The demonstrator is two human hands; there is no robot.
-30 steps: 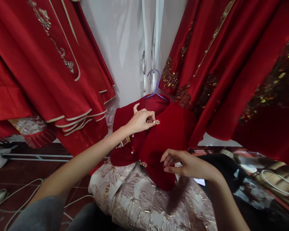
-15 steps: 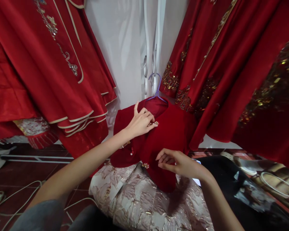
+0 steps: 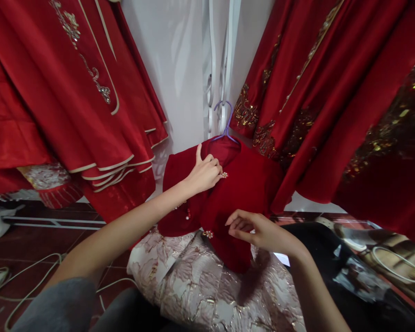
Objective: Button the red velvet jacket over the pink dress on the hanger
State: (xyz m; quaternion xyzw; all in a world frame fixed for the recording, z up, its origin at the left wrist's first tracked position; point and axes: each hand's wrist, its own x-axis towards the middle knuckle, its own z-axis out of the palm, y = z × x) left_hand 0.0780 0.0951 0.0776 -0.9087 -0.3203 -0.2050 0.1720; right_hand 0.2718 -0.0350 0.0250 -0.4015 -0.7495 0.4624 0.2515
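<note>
A red velvet garment (image 3: 245, 193) with a dark red lining hangs on a purple hanger (image 3: 226, 131). My left hand (image 3: 205, 174) is at its upper front edge, fingers curled closed on a beaded fastening (image 3: 224, 175), part of which sticks out past the fingertips. A second beaded ornament (image 3: 208, 234) sits at the lower front edge, and a small pearl drop (image 3: 187, 216) dangles below my left wrist. My right hand (image 3: 254, 228) hovers over the lower right front, fingers loosely bent and apart from the thumb, nothing visible in them. Pale brocade fabric (image 3: 193, 286) spreads below.
Long red garments with embroidery hang at left (image 3: 124, 129) and right (image 3: 318, 138). White cables (image 3: 34, 286) run over the tiled floor at left. On the right lie a black cloth-like surface (image 3: 307, 240) and a clear plastic bag (image 3: 361, 279).
My left fingers have curled in more over the beaded fastening, covering more of it. The right hand stays nearly in place. The view has shifted slightly.
</note>
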